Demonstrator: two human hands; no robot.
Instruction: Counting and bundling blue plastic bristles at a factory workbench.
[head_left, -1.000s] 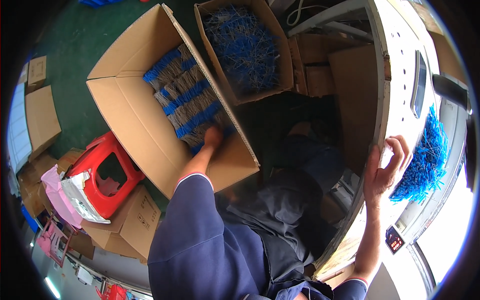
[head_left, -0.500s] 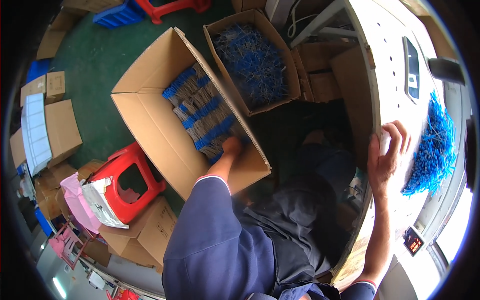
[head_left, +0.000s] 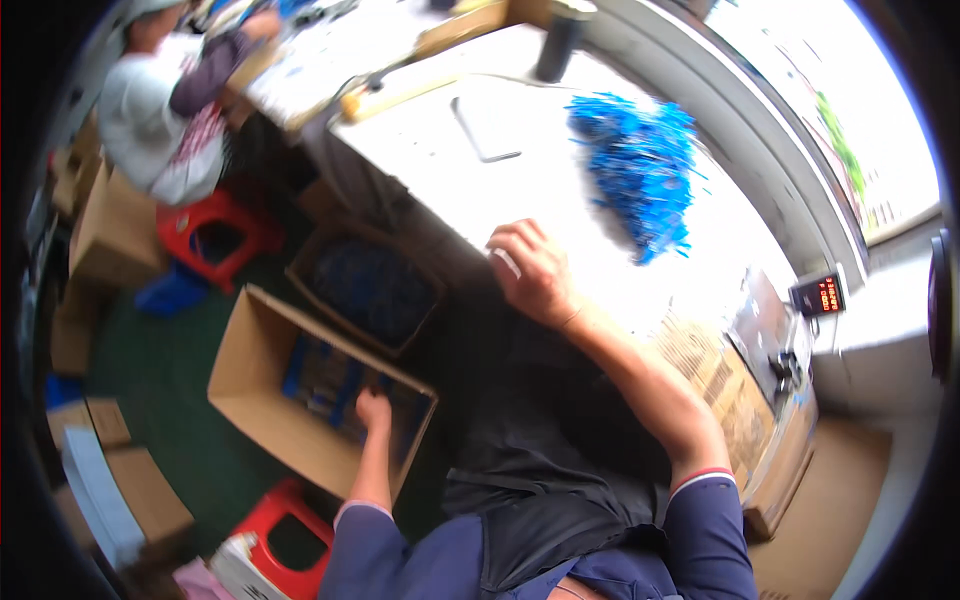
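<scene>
Reaching down into an open cardboard box (head_left: 265, 400), my left hand (head_left: 374, 408) is closed beside rows of blue and grey-brown bundles (head_left: 318, 375). Blur hides what its fingers hold. My right hand (head_left: 532, 275) is at the near edge of the white worktable (head_left: 450, 190), its fingers loosely bent and a gap showing by the thumb; no object shows in it. Farther along the tabletop, near the window, lies a loose heap of blue strands (head_left: 645, 175).
A second box (head_left: 370, 285) of blue strands stands beneath the table edge. On the table are a flat pale rectangular object (head_left: 485, 130) and a dark cylinder (head_left: 565, 45). Red stools (head_left: 290, 540) stand on the green floor. Another person (head_left: 160, 120) sits at the far left. A small digital display (head_left: 818, 295) is at right.
My view has swung toward the table and window, bringing the other person into sight. My left hand remains in the box; my right hand stays by the table edge with its fingers more curled.
</scene>
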